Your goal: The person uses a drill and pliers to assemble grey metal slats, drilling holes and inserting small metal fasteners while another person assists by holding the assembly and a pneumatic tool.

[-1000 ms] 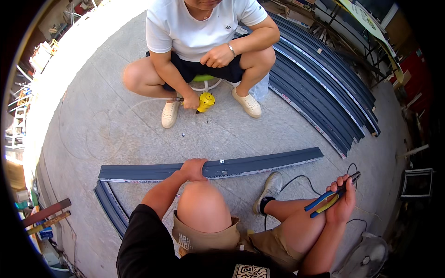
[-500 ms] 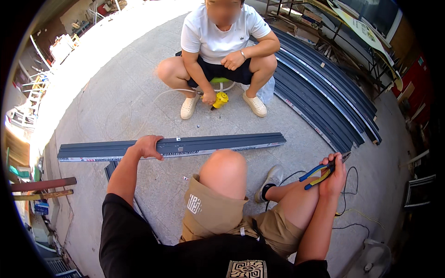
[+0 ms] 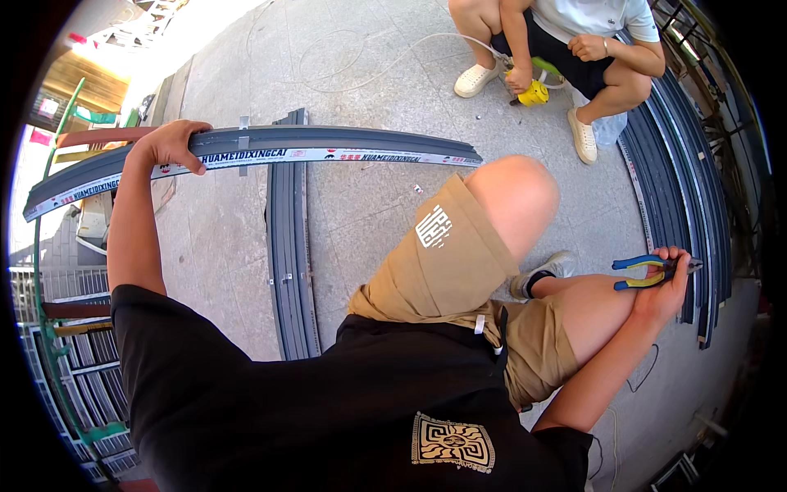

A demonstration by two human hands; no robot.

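Observation:
My left hand [image 3: 174, 146] is wrapped over a long dark grey metal profile [image 3: 344, 141] with a printed white protective strip along its near side. The profile reaches from the far left to beyond my knee and crosses above several similar profiles [image 3: 288, 238] lying on the ground. Right of my hand, a small silver clip or bracket [image 3: 243, 124] sits across it. Over by my right thigh, my right hand [image 3: 661, 297] is closed on pliers [image 3: 635, 284] with blue and yellow handles, their dark jaws pointing right.
Opposite me, a person in a white shirt [image 3: 592, 15] squats holding a yellow power tool [image 3: 534, 93] with a pale hose [image 3: 393, 61]. More long dark profiles [image 3: 664, 156] are stacked at the right. A green-and-brown metal rack [image 3: 61, 312] stands at the left.
My view has turned, so the squatting person appears further right. My left hand has carried the profile leftward, across the profiles on the ground. The pliers stay in my right hand.

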